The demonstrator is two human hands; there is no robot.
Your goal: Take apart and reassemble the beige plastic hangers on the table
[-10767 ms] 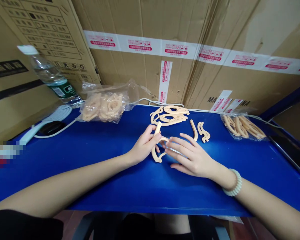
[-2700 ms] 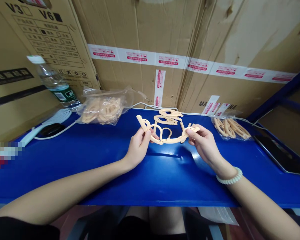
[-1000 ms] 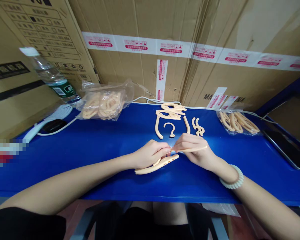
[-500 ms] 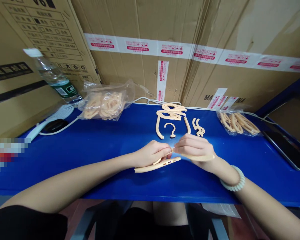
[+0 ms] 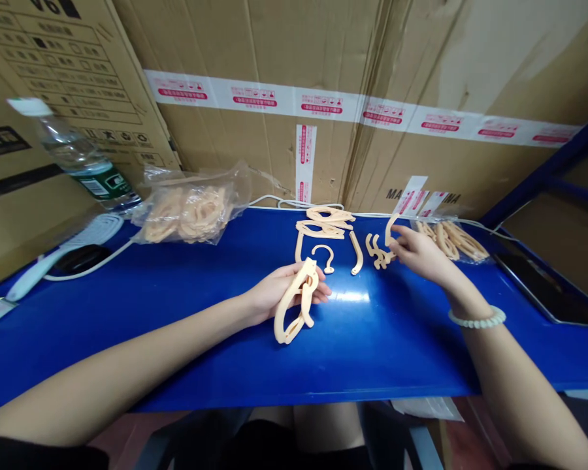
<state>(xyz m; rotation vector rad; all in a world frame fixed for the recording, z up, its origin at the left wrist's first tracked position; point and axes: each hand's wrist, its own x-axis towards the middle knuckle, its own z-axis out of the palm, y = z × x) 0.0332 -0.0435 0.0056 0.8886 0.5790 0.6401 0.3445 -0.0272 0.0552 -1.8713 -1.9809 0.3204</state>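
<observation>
A beige plastic folding hanger (image 5: 283, 314), folded up, rests in my left hand (image 5: 268, 291), which is turned palm up with its fingers under and beside it. Farther right, my right hand (image 5: 420, 254) pinches a curved beige piece (image 5: 390, 230) at its fingertips; the hand hides its lower end. Just left of those fingertips lie several small curved parts (image 5: 375, 248). On the blue table behind my left hand are a loose hook (image 5: 329, 260), a curved hanger arm (image 5: 356, 253) and another arm (image 5: 298, 247), partly covered. Two folded hangers (image 5: 323, 228) lie beyond them.
A clear bag of beige parts (image 5: 191, 209) lies back left, near a water bottle (image 5: 91, 166) and a pale hairbrush (image 5: 73, 245). Another bag (image 5: 453, 240) and a dark tablet-like device (image 5: 539, 281) are at the right. Cardboard boxes (image 5: 255, 150) wall the back.
My hands have parted. The hanger is now folded in my left hand alone, while my right hand has moved away to the small parts at the right and holds a curved piece.
</observation>
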